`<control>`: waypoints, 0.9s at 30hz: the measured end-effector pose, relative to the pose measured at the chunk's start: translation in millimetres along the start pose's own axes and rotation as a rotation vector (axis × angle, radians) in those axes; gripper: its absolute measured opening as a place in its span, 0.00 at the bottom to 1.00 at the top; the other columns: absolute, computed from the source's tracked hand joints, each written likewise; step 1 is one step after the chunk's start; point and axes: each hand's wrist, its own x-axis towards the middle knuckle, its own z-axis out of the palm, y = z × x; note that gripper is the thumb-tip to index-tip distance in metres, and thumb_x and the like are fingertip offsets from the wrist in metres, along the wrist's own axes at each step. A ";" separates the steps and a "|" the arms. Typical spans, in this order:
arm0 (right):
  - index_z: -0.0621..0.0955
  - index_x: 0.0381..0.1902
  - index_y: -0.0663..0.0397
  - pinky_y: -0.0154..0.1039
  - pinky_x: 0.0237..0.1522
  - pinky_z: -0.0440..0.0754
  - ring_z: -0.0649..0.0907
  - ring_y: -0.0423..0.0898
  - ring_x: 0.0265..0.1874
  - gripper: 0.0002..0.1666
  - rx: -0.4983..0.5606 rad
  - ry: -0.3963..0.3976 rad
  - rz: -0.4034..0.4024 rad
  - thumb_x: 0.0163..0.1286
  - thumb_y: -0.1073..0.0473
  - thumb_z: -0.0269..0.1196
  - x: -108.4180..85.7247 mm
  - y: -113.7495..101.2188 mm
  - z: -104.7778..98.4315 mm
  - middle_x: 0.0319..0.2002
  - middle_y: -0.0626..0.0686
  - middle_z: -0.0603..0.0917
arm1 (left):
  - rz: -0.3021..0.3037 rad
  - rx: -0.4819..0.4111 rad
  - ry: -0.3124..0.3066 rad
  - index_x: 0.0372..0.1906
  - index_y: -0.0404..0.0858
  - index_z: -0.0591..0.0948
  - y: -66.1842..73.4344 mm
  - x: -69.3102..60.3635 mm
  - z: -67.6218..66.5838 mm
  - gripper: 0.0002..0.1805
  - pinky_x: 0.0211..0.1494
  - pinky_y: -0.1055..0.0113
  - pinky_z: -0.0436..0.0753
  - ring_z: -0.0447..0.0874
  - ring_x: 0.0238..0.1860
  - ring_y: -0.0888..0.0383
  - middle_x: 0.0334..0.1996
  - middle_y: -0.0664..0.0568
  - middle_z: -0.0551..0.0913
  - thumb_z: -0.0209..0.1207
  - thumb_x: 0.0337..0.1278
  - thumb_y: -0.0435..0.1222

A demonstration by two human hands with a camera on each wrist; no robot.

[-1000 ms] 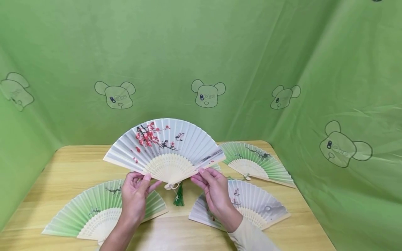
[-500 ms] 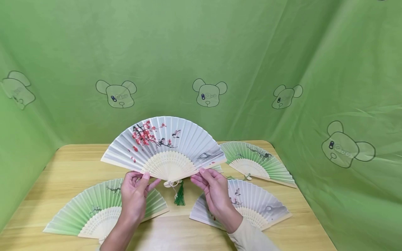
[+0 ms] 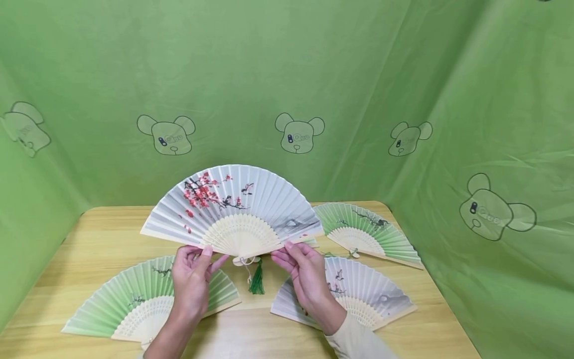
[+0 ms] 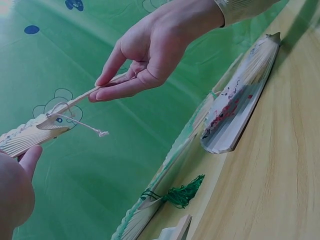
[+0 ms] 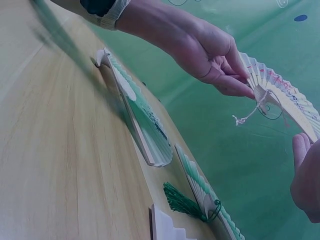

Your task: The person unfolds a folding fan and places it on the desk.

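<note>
A white-grey folding fan (image 3: 269,199) with red blossoms and birds is spread wide above the table, its ribs downward. My left hand (image 3: 193,279) pinches its left outer stick between thumb and fingers. On the other side my right hand (image 3: 309,279) pinches the right outer stick; the left wrist view shows that right hand (image 4: 155,55) with thumb on top. A short white cord (image 4: 82,124) hangs from the fan's pivot. In the right wrist view my left hand (image 5: 205,52) holds the stick close to the pivot.
Spread on the wooden table (image 3: 251,329) lie a green fan (image 3: 107,299) front left, a grey-white fan (image 3: 376,294) front right and another green fan (image 3: 358,222) back right. A green tassel (image 3: 256,280) belongs to a mostly hidden fan. Green cloth walls (image 3: 242,65) surround the table.
The held fan has spread slightly wider; its left edge has shifted left, and its pivot has risen a little. Both hands have stayed nearly in place on the sticks.
</note>
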 end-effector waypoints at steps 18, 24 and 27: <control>0.76 0.43 0.64 0.43 0.53 0.93 0.93 0.48 0.37 0.03 0.012 0.005 0.013 0.76 0.68 0.59 -1.3 0.6 1.2 0.34 0.55 0.90 | -0.004 -0.032 0.021 0.51 0.34 0.66 0.7 -0.7 1.3 0.07 0.61 0.59 0.89 0.82 0.47 0.61 0.45 0.52 0.73 0.50 0.78 0.27; 0.75 0.46 0.65 0.43 0.52 0.93 0.93 0.48 0.37 0.05 0.003 0.009 0.003 0.76 0.68 0.58 -0.9 0.3 2.2 0.34 0.55 0.89 | 0.024 -0.045 0.018 0.61 0.35 0.66 -1.2 -0.1 1.8 0.14 0.58 0.59 0.91 0.83 0.50 0.59 0.51 0.49 0.74 0.50 0.77 0.25; 0.72 0.47 0.63 0.43 0.53 0.93 0.93 0.48 0.37 0.07 -0.001 0.007 -0.002 0.77 0.68 0.58 -1.1 -0.7 2.6 0.35 0.55 0.89 | 0.033 -0.045 0.023 0.62 0.36 0.66 -1.6 0.4 0.8 0.16 0.57 0.60 0.91 0.84 0.50 0.59 0.51 0.48 0.74 0.51 0.76 0.26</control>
